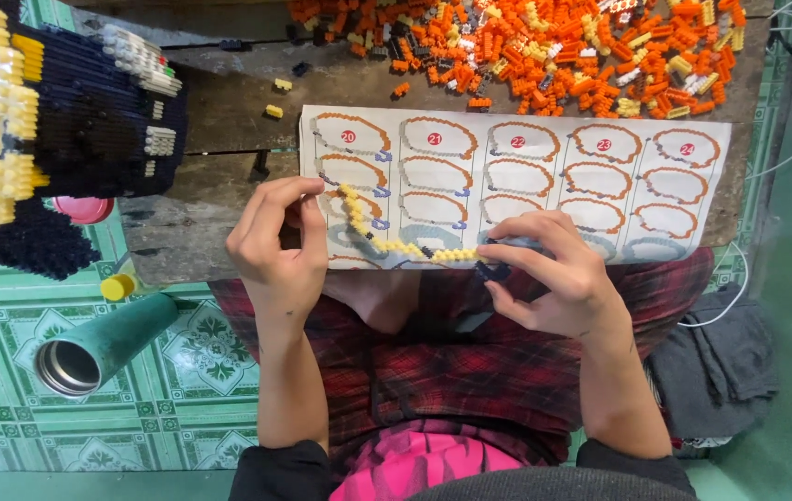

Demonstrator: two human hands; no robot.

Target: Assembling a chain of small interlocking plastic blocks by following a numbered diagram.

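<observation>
At the near edge of the tabletop point(201, 199), over your lap, both of your hands work one curved strip of small yellow bricks point(386, 237). Your left hand point(280, 246) is closed on the strip's upper end, fingers curled and pinching it where it rises over the instruction sheet point(516, 186). Your right hand point(553, 274) is closed too: its fingertips pinch the strip's lower end, where a few dark blue bricks point(491, 270) sit just beside the yellow ones. The strip bows downward between the two hands and lies across the lower left corner of the sheet.

The sheet is white, laid flat on the worn wooden tabletop, and shows rows of orange-outlined ring diagrams. Beyond it, along the far edge, lies a loose pile of bricks point(553, 51), mostly orange with some yellow, white and dark pieces. A few stray yellow bricks point(273, 110) lie apart from the pile, left of the sheet.

At far left stands a large built model point(52, 121) of dark blue, yellow and white bricks. Below it, on the green patterned floor point(182, 390), a green metal cylinder point(103, 343) lies on its side with its open end towards you, near a small yellow cap point(118, 287). Your lap shows a red plaid cloth point(451, 362).
</observation>
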